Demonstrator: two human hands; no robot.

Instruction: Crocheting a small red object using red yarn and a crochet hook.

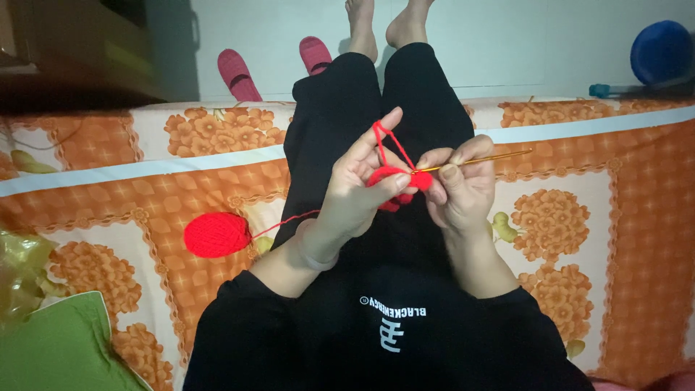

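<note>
My left hand [360,185] pinches a small red crocheted piece [397,182] between thumb and fingers, with the red yarn strand looped up over its raised forefinger. My right hand [456,185] grips a thin golden crochet hook [478,160], whose tip goes into the red piece and whose shaft sticks out to the right. Both hands are held above my lap in black trousers. A red ball of yarn [216,234] lies on the bed at my left, and a thin strand runs from it towards my left wrist.
I sit on a bed with an orange floral sheet [579,232]. A green cushion [61,347] lies at the lower left. Pink slippers [237,72] sit on the pale floor beyond the bed, near my bare feet [384,25]. A blue round object [661,51] is at the top right.
</note>
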